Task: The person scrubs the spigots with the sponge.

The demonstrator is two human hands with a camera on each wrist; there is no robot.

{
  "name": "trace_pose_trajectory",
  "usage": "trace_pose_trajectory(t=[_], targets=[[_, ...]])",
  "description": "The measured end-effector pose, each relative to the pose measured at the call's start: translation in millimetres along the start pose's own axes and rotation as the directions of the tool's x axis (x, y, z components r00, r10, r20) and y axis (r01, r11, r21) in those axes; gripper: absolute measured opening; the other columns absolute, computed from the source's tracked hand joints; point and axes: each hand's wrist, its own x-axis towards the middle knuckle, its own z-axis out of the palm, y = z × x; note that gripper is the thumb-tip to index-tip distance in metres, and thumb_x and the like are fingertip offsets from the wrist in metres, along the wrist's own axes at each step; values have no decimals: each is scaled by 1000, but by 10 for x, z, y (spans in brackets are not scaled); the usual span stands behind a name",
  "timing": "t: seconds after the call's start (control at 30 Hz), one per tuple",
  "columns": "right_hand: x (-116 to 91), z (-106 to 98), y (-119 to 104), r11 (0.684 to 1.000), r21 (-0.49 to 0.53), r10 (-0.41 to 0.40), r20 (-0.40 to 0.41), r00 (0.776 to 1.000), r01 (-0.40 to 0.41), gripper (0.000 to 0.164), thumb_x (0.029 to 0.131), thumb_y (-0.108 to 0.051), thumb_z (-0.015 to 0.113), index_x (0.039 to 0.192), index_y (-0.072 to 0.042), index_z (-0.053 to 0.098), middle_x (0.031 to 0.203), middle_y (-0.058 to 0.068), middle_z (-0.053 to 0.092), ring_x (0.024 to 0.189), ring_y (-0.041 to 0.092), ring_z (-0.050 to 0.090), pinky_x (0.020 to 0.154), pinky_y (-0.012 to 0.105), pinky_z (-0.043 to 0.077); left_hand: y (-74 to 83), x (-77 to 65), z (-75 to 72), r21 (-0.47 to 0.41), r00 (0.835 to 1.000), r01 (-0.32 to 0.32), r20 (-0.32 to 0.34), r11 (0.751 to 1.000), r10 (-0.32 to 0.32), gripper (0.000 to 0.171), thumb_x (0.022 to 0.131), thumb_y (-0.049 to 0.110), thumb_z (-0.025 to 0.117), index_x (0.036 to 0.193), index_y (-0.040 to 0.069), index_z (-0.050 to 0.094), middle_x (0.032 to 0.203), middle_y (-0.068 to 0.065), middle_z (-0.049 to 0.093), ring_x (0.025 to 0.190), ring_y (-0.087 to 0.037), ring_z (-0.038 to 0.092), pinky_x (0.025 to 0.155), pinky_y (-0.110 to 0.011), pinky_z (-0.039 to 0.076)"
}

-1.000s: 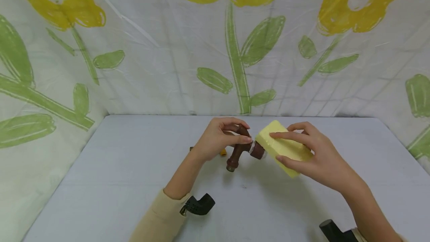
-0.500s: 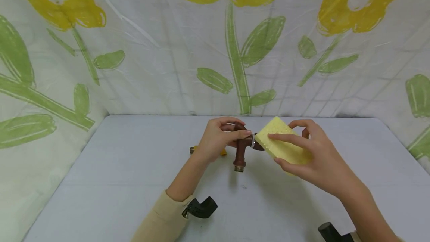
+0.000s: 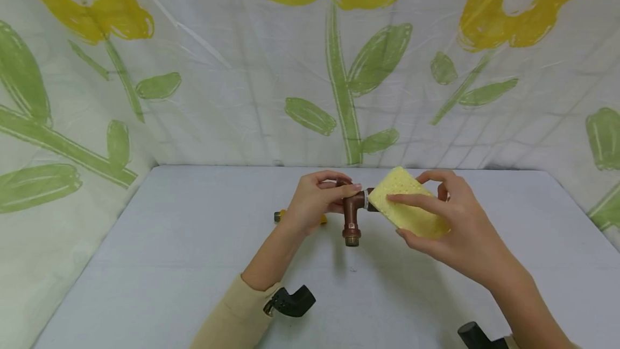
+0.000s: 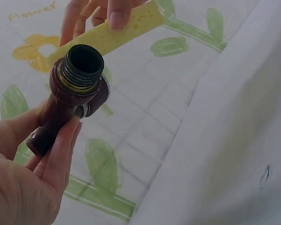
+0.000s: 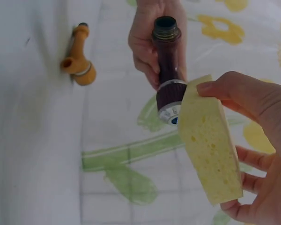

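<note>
Two things are held above the white table (image 3: 169, 241) in the head view: the left hand (image 3: 310, 201) grips a brown fitting (image 3: 351, 209), its threaded end (image 3: 352, 241) pointing down, and the right hand (image 3: 465, 233) pinches a yellow sponge (image 3: 417, 222) just beside it, tilted, hiding part of the knob. An orange fitting (image 3: 323, 220) lies behind the left hand, mostly covered.

From the left wrist, thumb and fingers are closed around the brown fitting, and its dark round opening (image 4: 85, 60) faces the camera.

From the right wrist, the sponge is between thumb and fingers, before the edge of the ribbed knob (image 5: 171, 93); whether they really touch, I cannot say surely. The orange fitting is seen whole, well apart.
</note>
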Motion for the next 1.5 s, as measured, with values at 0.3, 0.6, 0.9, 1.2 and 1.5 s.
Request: trace_pose_trajectory(t=[0.3,0.6,0.9,1.2,1.5], targets=[[-7,-24,85,997,77,27,31,999,-29,66,64,-2,98,120,-31,78,128,0,60,105,10,49,73,22,50,9,19,7,-150,1000,12,-1,989,-13,20,94,-2,75,111,-7,67,90,-8,73,71,-17,73,65,-28,64],[10,33,153,909,326,233,120,965,-260,59,86,-3,87,139,-20,65,131,-11,63,101,9,59,85,17,58,-15,6,-20,-174,996,-11,86,985,26,17,95,-10,69,97,4,62,87,-4,73,74,-14,72,71,-29,64],[26,29,156,892,342,265,136,955,-296,50,100,-9,74,147,-23,63,139,-14,61,100,14,52,81,18,54,-31,-11,8,-61,984,-73,159,995,82,20,92,-11,74,100,3,62,91,-6,75,74,-17,75,79,-35,66],[28,73,317,781,513,239,280,930,-355,45,112,-12,49,156,-23,48,137,22,60,95,18,66,66,30,57,-29,-15,-12,-94,967,-111,221,989,130,20,94,-14,68,99,5,62,90,-1,75,76,-14,74,75,-32,65],[6,113,320,677,639,199,321,926,-367,55,108,-1,53,152,-26,33,138,19,48,108,18,67,79,31,61,-29,0,-30,-243,970,-106,190,964,154,31,97,-17,58,93,13,65,87,1,74,79,-11,72,73,-30,63]])
